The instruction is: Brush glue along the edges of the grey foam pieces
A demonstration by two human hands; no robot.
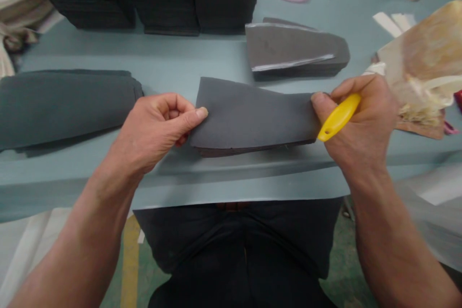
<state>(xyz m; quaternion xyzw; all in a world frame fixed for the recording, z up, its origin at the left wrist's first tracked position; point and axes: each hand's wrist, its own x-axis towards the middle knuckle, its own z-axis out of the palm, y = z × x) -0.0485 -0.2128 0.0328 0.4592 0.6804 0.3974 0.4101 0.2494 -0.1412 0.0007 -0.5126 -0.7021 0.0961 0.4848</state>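
Note:
A dark grey flat panel (252, 113), apparently cut fabric or foam sheet, lies over a thin stack of similar pieces whose edges show along its near side. My left hand (155, 125) is closed on the panel's left end, thumb on top and fingers below. At the right end, my right hand (364, 120) pinches the panel's corner with its thumb. That same hand grips a tool with a yellow handle (339, 118), which has a hole in its end. The tool's working end is hidden behind the fingers.
A grey-brown stack of shaped pieces (296, 50) lies beyond the panel. Dark green pieces (65, 106) are piled at left, with tall black stacks (224, 0) behind. A stained, pale container (429, 43) stands at right. The blue-green tabletop (173, 183) ends just before my body.

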